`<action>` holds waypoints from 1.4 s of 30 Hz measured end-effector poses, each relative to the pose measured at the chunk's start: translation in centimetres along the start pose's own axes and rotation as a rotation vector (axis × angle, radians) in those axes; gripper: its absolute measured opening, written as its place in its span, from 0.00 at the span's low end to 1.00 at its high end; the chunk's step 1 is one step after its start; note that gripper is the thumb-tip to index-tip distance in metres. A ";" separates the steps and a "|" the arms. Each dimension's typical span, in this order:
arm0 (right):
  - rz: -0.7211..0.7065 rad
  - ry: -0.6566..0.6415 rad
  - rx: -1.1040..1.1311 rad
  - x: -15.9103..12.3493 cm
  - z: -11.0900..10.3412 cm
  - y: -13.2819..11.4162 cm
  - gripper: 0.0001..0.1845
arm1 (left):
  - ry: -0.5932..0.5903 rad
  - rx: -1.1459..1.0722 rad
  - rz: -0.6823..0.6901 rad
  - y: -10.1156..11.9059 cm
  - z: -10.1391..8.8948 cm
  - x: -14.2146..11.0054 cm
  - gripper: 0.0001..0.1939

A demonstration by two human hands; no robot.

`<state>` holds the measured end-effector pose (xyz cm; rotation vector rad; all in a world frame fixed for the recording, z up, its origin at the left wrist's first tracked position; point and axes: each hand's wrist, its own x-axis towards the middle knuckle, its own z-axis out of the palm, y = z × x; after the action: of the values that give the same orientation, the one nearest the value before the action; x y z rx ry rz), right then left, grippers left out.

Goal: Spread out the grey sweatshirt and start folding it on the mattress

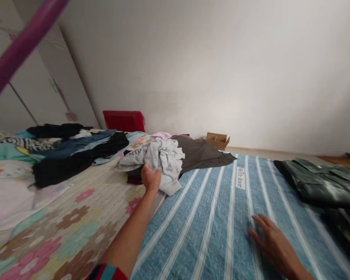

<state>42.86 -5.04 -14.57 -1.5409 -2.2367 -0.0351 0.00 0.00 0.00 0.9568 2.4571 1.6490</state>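
My left hand (150,179) reaches far forward and is closed on a crumpled light grey garment (160,157) that lies on a pile of clothes at the middle of the bed. My right hand (272,239) rests flat, fingers spread, on the blue cover with white stripes (210,217) at the lower right; it holds nothing. A dark grey shirt (201,153) lies spread just behind the grey garment.
A floral quilt (72,229) covers the bed's left side. Black and blue clothes (76,151) are heaped at the left. Folded dark green garments (321,181) sit at the right. A red box (124,120) and a cardboard box (217,140) stand by the white wall.
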 end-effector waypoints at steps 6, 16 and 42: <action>-0.010 0.102 -0.045 -0.6 2.6 -1.0 0.26 | 0.064 0.402 0.046 2.0 0.1 3.2 0.24; -0.033 0.217 0.069 -0.4 3.2 -0.3 0.21 | -0.002 0.352 0.264 8.0 1.4 0.5 0.09; -0.038 0.115 0.374 0.7 0.1 -0.5 0.21 | -0.703 0.650 0.617 1.3 1.9 -8.5 0.19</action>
<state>42.15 -4.63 -14.29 -1.2626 -2.0411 0.2617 8.15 -2.41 -2.27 2.0733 2.2652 0.3253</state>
